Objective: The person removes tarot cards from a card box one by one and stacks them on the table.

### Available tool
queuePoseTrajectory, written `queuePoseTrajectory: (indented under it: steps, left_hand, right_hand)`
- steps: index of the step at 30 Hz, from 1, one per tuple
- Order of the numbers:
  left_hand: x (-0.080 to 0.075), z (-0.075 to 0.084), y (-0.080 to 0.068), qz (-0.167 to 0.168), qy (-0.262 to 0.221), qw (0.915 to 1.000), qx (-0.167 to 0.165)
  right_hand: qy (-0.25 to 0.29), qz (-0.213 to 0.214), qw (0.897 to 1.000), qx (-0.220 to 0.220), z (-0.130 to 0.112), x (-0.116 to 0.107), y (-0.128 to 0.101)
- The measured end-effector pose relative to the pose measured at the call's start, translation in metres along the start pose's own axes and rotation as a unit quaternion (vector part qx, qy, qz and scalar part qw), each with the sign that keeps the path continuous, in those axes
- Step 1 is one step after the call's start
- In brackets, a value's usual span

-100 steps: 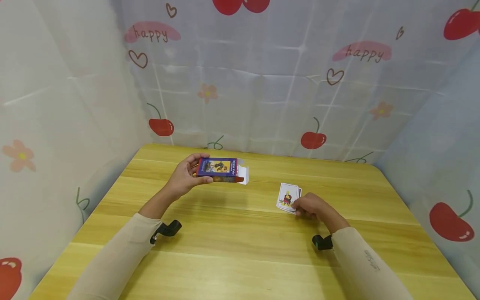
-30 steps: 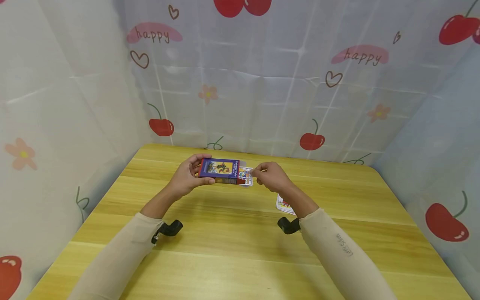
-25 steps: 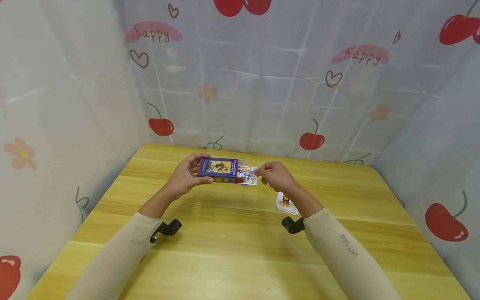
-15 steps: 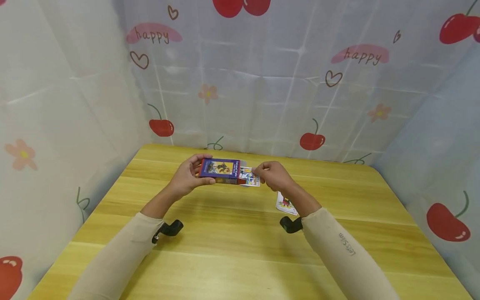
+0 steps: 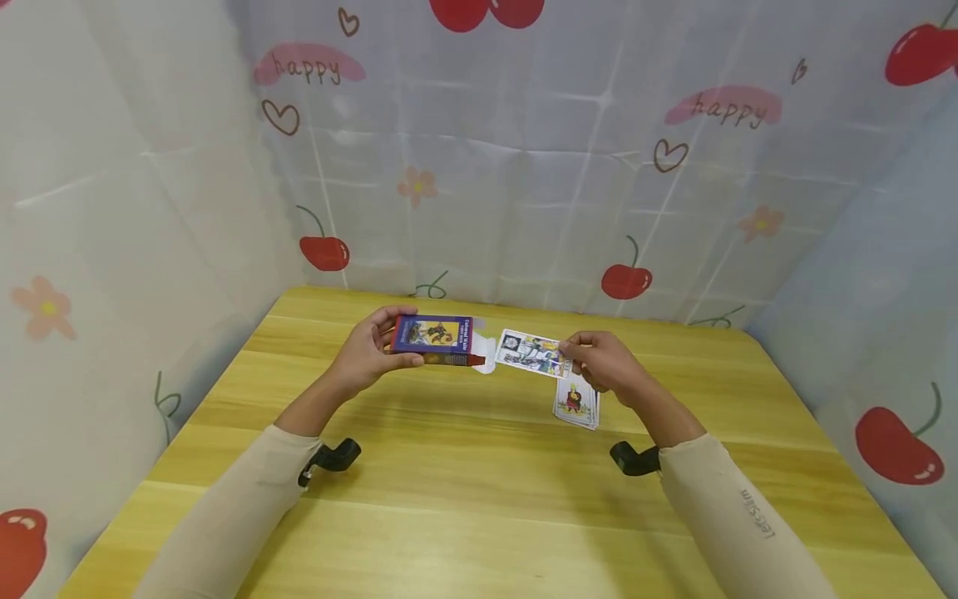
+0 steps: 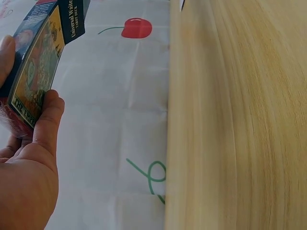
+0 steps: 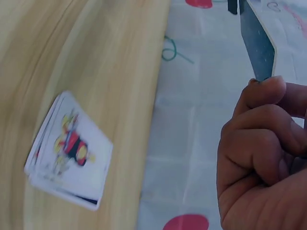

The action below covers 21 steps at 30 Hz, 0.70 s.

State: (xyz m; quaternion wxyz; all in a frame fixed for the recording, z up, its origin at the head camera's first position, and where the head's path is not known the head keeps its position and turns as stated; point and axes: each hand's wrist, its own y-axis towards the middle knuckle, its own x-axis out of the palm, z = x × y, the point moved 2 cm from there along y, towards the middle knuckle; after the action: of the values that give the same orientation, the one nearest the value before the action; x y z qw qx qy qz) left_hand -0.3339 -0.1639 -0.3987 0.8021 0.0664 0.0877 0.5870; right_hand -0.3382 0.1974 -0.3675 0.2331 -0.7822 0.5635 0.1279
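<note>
My left hand (image 5: 367,353) grips a blue and red tarot deck box (image 5: 434,334) above the table, thumb on the near side and fingers on the far side. Its white end flap (image 5: 485,356) stands open toward the right. Between thumb and forefinger, my right hand (image 5: 608,366) pinches a tarot card (image 5: 533,353) by its right end. The card's picture faces up in the head view, apart from the box; the right wrist view shows its dark back. A loose pile of cards (image 5: 575,406) lies face up on the table below the right hand.
The wooden table (image 5: 449,499) has its far edge against a printed curtain (image 5: 509,208) with cherries, hearts and flowers. Curtains also stand at the left and right. Black wrist mounts (image 5: 337,456) project from both sleeves.
The tarot card has come out of the box, drawn rightward by my right hand to above the pile. My left hand has kept its hold on the box nearly in place.
</note>
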Motion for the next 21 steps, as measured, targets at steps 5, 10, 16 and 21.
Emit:
queuePoseTrajectory:
  steps: [5, 10, 16, 21]
  left_hand:
    - [0.001, -0.001, 0.001, -0.001, -0.005, 1.0, 0.001]
    - [0.003, 0.0, 0.002, -0.001, -0.003, 1.0, 0.001]
    - [0.006, 0.0, 0.002, -0.002, -0.003, 1.0, -0.001]
    - [0.008, 0.0, 0.002, 0.0, -0.001, 1.0, -0.002]
  right_hand:
    - [0.01, 0.0, 1.0, 0.025, 0.022, -0.015, -0.011]
    - [0.016, 0.002, 0.998, 0.062, 0.045, -0.02, -0.016]
    - [0.016, 0.008, 0.996, 0.09, 0.065, -0.02, -0.019]
    - [0.016, 0.013, 0.995, 0.1, 0.082, -0.016, -0.018]
